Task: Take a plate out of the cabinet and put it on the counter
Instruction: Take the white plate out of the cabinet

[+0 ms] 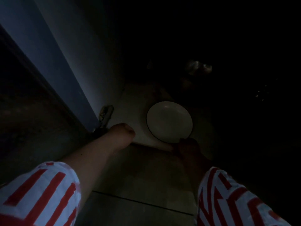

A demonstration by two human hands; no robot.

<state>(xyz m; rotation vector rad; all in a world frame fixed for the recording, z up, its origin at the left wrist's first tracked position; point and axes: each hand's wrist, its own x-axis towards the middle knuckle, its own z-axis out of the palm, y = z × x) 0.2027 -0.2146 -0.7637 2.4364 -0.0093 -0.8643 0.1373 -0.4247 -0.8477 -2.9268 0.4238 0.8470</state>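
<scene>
Your right hand [187, 145] sits in deep shadow at the plate's five o'clock edge, fingers at the rim; it looks like it has hold of the plate there, though the dark keeps you from telling how tightly the fingers are closed. Your left hand [121, 133] is curled into a loose fist with nothing in it, knuckles resting at the near edge of the pale surface [130, 101], at about nine o'clock from the plate and apart from it.

The plate [169, 122] is white and round with a thin dark rim line, face up, over the pale surface near its front edge. Whether it lies flat on that surface or is held just above it cannot be told.

Both of your forearms come in from the bottom of the view in red-and-white striped sleeves [40, 193]. At ten o'clock from your left hand, a small metal fitting [105, 113] sits against the foot of a tall pale panel [53, 46]. Far back at one o'clock, something shiny [198, 67] glints in the dark, too dim to identify.
</scene>
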